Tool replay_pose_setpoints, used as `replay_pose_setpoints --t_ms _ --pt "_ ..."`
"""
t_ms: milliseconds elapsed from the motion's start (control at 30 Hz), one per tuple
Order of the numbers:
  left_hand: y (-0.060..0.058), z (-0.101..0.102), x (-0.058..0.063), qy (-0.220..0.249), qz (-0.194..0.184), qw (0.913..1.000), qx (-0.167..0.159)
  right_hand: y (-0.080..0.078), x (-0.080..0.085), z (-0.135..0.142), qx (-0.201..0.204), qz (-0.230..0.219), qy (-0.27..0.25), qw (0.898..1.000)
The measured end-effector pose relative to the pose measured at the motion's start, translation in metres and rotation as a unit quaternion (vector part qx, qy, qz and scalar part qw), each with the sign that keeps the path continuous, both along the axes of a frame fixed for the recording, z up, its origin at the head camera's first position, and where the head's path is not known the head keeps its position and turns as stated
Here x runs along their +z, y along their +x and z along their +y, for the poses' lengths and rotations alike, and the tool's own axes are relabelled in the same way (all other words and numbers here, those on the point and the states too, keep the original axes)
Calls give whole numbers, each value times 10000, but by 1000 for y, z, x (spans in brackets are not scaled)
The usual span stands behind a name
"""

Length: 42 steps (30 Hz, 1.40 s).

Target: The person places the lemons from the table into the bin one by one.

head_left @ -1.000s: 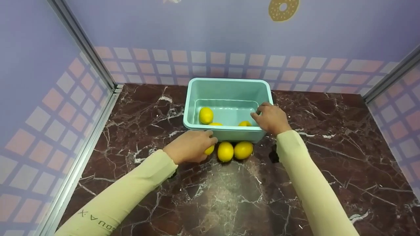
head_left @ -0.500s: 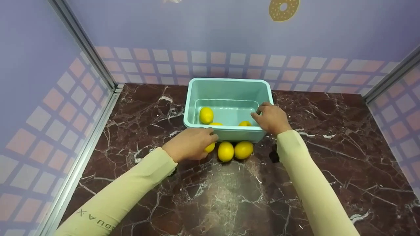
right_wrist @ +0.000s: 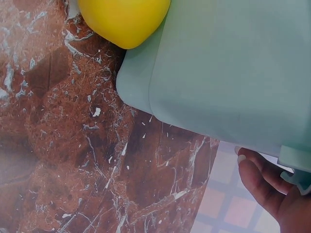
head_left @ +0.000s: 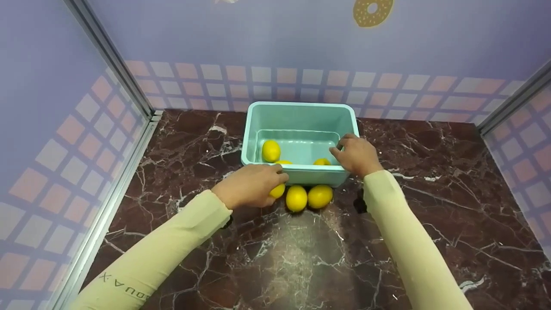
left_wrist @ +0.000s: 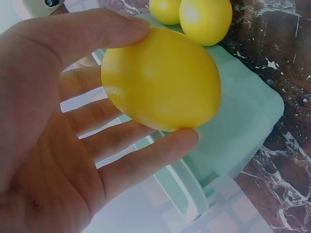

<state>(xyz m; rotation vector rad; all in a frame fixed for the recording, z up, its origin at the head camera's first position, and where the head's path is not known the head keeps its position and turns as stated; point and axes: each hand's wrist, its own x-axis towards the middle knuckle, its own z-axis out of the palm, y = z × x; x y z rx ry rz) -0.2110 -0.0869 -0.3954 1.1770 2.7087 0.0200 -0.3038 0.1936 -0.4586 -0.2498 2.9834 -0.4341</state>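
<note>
My left hand (head_left: 249, 186) pinches a yellow lemon (left_wrist: 163, 80) between thumb and fingers, in front of the light green plastic bin (head_left: 316, 177). In the head view the fingers cover most of that lemon. My right hand (head_left: 356, 156) grips the bin's right rim, some fingers (right_wrist: 265, 187) lying outside the wall. Two lemons, one nearer the middle (head_left: 296, 199) and one to its right (head_left: 320, 196), lie on the table against the bin's front. Inside the bin a lemon (head_left: 271, 151) sits at the left; two others (head_left: 284, 162) (head_left: 322, 162) are partly hidden behind the front rim.
The dark red marbled table (head_left: 297, 262) extends around the bin. Behind it rises a purple wall (head_left: 275, 43) with pink and white squares. A metal frame edge (head_left: 92, 241) borders the table on the left, with another wall panel beyond.
My left hand has risen slightly toward the bin's front rim, carrying the lemon up with it. My right hand stays at the right rim, and the other lemons have not moved.
</note>
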Motion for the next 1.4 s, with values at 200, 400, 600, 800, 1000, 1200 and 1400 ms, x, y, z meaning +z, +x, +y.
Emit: replay_pose_setpoints --t_ms 200,400,600,800,1000,1200,1400 --pt "0 1 6 29 24 10000 -33 1 1 0 10 15 -79 10000" --pt "0 1 10 37 -3 10000 -35 1 1 0 -5 51 -52 10000" --pt "-1 1 17 10 -37 10000 -29 1 1 0 -38 8 -96 9999" --pt "-2 2 22 23 4 10000 -18 0 0 0 -49 -6 -72 10000" --pt "-3 2 25 80 113 9999 -61 -1 -1 0 -17 24 -39 10000" --pt "-6 1 30 281 343 9990 -104 0 0 -1 22 108 -35 9999" --pt "-9 2 37 252 257 9993 -28 1 0 0 42 131 -34 9999"
